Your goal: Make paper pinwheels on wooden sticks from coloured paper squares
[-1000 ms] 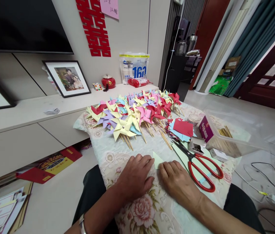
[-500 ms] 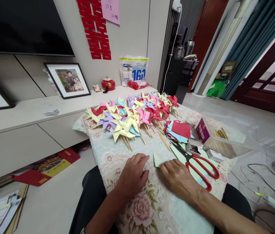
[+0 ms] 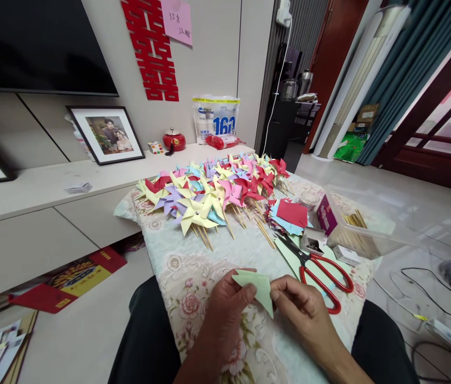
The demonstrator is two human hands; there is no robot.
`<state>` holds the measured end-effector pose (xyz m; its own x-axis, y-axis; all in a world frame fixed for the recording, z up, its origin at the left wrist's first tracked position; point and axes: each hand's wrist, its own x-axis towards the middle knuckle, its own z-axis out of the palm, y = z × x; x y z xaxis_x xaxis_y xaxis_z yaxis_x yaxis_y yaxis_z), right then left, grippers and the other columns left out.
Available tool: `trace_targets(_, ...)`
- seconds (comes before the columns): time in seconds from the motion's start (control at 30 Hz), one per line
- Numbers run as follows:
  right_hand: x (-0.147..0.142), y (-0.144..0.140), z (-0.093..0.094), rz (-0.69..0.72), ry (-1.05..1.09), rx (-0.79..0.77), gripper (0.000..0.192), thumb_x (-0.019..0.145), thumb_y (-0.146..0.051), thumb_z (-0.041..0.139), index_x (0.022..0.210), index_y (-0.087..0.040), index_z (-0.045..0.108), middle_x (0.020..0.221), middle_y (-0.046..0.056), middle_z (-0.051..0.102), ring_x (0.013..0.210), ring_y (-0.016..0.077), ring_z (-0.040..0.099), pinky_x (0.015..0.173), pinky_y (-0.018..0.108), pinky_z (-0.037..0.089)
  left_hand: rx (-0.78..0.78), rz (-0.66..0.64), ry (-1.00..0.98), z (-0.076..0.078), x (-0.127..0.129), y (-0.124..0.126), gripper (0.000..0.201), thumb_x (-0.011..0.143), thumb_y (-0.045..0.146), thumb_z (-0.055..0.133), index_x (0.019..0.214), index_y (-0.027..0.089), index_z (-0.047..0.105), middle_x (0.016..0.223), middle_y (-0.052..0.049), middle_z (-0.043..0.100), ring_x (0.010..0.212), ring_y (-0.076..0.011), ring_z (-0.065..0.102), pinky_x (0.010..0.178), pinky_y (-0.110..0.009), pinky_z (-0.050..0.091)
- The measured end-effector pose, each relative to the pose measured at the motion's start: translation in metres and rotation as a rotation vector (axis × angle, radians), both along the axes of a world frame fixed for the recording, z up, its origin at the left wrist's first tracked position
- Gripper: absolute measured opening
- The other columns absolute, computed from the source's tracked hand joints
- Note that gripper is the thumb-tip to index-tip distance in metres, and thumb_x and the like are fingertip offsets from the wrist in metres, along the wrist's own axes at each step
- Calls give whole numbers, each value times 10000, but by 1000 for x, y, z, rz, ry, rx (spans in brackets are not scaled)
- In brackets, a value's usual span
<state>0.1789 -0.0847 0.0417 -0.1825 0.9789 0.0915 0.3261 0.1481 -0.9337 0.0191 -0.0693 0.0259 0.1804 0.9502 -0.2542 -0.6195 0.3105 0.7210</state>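
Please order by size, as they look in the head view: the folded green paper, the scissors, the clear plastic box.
Largest to smallest:
1. Clear plastic box
2. Scissors
3. Folded green paper

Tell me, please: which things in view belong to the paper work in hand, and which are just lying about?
Probably part of the work:
green paper, in the left hand, with the right hand at its edge
scissors
paper stack
loose sticks
pinwheels

Probably just lying about:
framed photo
red pot
colored cube
plastic bag
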Motion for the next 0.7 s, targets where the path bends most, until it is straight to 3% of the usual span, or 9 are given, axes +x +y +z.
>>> trace_targets(0.07, 3, -1, 2, 32, -10, -14, 302, 969, -418, 525, 811, -192, 649, 651, -7, 627, 582, 140, 559, 550, 234, 433, 1, -15, -22, 2, 2, 0, 229, 657, 288, 847, 764, 152, 697, 636, -2, 677, 610, -143, 607, 649, -275, 484)
trace_targets(0.17, 22, 0, 8, 7, -120, 69, 270, 979, -399, 522, 866, -212, 679, 761, 14, 693, 704, 168, 650, 653, 256, 493, -6, -8, -28, 0, 1, 1, 188, 671, 296, 828, 726, 173, 698, 625, 10, 666, 577, -131, 575, 611, -262, 467)
trace_targets(0.27, 60, 6, 8, -150, -384, 220, 224, 953, -409, 550, 949, -235, 690, 881, 39, 711, 776, 201, 672, 654, 283, 505, -33, 29, -22, -4, -4, 4, 189, 659, 297, 834, 736, 188, 700, 708, 7, 693, 636, -133, 590, 634, -257, 472)
trace_targets(0.3, 75, 9, 6, -259, -500, 256, 236, 952, -415, 536, 954, -236, 690, 929, 58, 708, 820, 224, 671, 675, 308, 506, -41, 39, -19, -5, -6, 4, 184, 664, 295, 832, 738, 192, 699, 724, 7, 695, 658, -138, 595, 645, -259, 475)
trace_targets(0.4, 109, 15, -4, -378, -812, 276, 287, 944, -414, 477, 940, -225, 693, 976, 104, 684, 797, 262, 666, 676, 370, 502, -65, 53, -47, -5, -9, 6, 189, 672, 293, 839, 721, 198, 684, 730, 8, 684, 680, -145, 595, 641, -259, 474)
trace_targets(0.53, 129, 22, -14, -291, -1012, 135, 312, 950, -387, 428, 998, -197, 671, 986, 130, 676, 816, 284, 676, 675, 378, 500, -122, 98, -184, -2, -10, 7, 258, 635, 270, 886, 662, 188, 643, 738, 12, 682, 674, -130, 591, 603, -234, 455)
trace_targets(0.7, 138, 33, -11, -199, -1062, 21, 268, 935, -317, 419, 966, -195, 655, 965, 127, 707, 857, 282, 697, 715, 360, 497, -182, 144, -305, -5, -13, 7, 296, 588, 235, 923, 647, 171, 641, 721, 19, 682, 637, -106, 586, 539, -204, 421)
